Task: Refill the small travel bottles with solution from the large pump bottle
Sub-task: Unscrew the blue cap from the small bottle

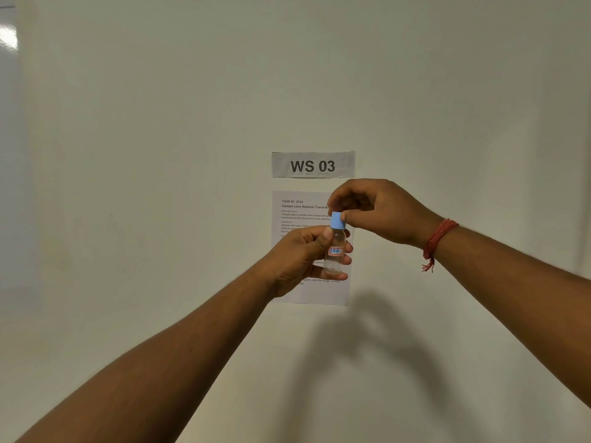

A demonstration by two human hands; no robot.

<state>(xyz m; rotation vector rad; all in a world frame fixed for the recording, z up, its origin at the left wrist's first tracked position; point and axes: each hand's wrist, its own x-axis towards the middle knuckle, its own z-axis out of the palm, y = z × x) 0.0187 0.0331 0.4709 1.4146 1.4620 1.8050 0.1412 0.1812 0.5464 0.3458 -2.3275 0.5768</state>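
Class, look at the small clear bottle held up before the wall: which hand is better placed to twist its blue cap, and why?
The right hand: its thumb and fingers already pinch the blue cap, while the left hand grips the small bottle around its body, steadying it upright.

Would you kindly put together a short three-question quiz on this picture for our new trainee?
1. True or false: the blue cap sits on the small bottle.
2. Which hand pinches the cap? A) left hand B) right hand C) neither
3. Fill in: the sign on the wall reads "WS ___".

Key:
1. True; the cap is on the neck.
2. B; the left hand grips the bottle's body.
3. 03.
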